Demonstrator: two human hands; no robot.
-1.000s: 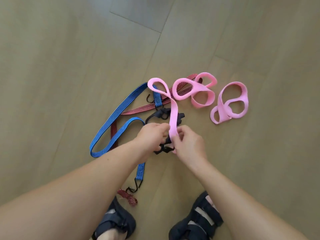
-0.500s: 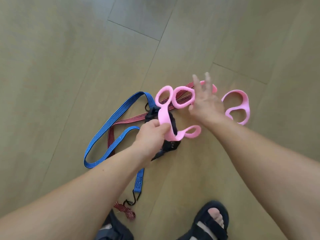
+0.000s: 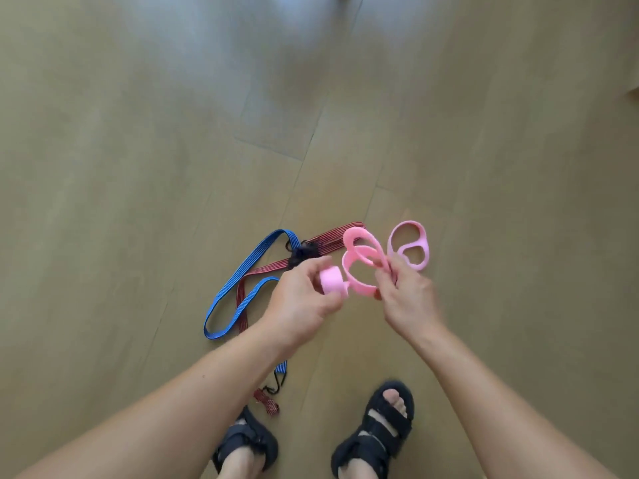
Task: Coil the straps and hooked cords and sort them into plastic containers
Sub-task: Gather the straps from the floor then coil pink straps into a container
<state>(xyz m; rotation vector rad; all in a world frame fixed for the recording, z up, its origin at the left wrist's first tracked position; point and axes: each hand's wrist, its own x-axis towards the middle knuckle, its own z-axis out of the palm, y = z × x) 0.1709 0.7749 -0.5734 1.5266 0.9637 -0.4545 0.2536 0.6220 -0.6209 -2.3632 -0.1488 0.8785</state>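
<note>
The pink strap point(image 3: 362, 288) is held up over the floor point(image 3: 138, 167) between both hands. The left hand point(image 3: 301, 302) pinches its tightly wound roll point(image 3: 332, 284) between thumb and fingertips, and the right hand point(image 3: 408, 299) has its fingers curled round the loose loops. Motion blur hides whether those loops and the roll are one strap or two. Just beyond the right hand a second pink strap point(image 3: 409, 225) lies on the floor, folded into a figure of eight and partly covered by the fingers. Behind and to the left of the left hand lie two hooked cords — one blue cord point(image 3: 247, 269) in a long loop and one red cord point(image 3: 340, 233) crossing under it. Both pass beneath the left forearm, and their near ends show again by the feet, the blue one ending in a black hook point(image 3: 278, 385). A dark bundle point(image 3: 302, 252) sits where the cords cross, too blurred to name. Two black sandals are at the bottom edge of the view, the left sandal point(image 3: 247, 444) partly cut off and the right sandal point(image 3: 377, 433) nearly whole.
</note>
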